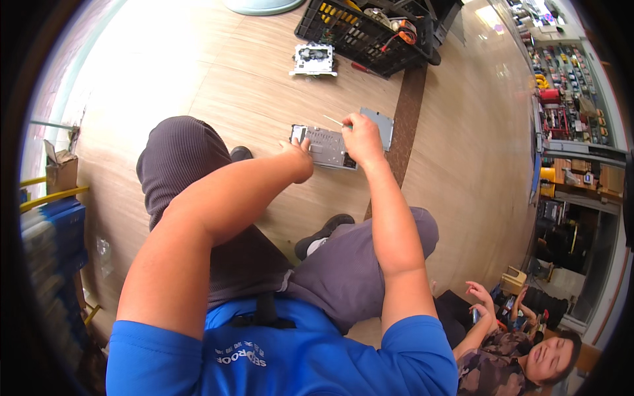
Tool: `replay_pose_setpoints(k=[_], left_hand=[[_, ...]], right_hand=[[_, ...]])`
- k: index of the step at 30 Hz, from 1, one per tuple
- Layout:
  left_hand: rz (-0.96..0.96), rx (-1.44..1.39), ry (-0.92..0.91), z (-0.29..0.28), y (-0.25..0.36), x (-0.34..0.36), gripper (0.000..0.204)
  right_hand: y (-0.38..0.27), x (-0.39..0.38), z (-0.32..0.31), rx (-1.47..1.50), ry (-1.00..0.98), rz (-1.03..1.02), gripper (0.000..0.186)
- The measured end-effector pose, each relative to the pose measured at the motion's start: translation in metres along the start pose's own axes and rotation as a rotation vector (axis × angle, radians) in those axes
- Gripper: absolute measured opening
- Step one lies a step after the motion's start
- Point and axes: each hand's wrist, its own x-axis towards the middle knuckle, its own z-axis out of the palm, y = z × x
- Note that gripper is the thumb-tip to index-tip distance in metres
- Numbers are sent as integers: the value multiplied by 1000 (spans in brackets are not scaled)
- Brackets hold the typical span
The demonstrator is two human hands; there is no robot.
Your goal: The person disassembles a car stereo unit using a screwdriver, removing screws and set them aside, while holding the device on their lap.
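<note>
On the floor before me lies a flat grey metal device casing (325, 146) with slots and holes in its top. My left hand (300, 158) grips its left end, fingertips on the metal. Over its right end is my right hand (362, 138), closed around a screwdriver (335, 121) whose thin pale shaft points to the upper left. Most of the screwdriver's handle is hidden in my fingers. Partly behind my right hand lies a flat grey metal plate (380, 127).
Farther ahead sits a silver disc-drive-like mechanism (314, 59). Beyond it stands a black plastic crate (356, 36) of tools, a red-handled tool (362, 68) beside it. Blue stacked goods (56, 231) line the left. Another person (512, 356) is at lower right, near shelves.
</note>
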Motion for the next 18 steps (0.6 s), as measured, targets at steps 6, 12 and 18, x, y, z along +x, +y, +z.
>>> replay_pose_setpoints(k=[6,12,18], left_hand=[[2,-101,84,7,-15,5,72],[5,-80,55,6,-13,3,62],[3,-65,23,1,-12,1,67]], right_hand=[[20,3,-26,44,214,-182,14],[13,-1,-20,146,88,-163,11],[11,-3,5,159,33,-279,9]])
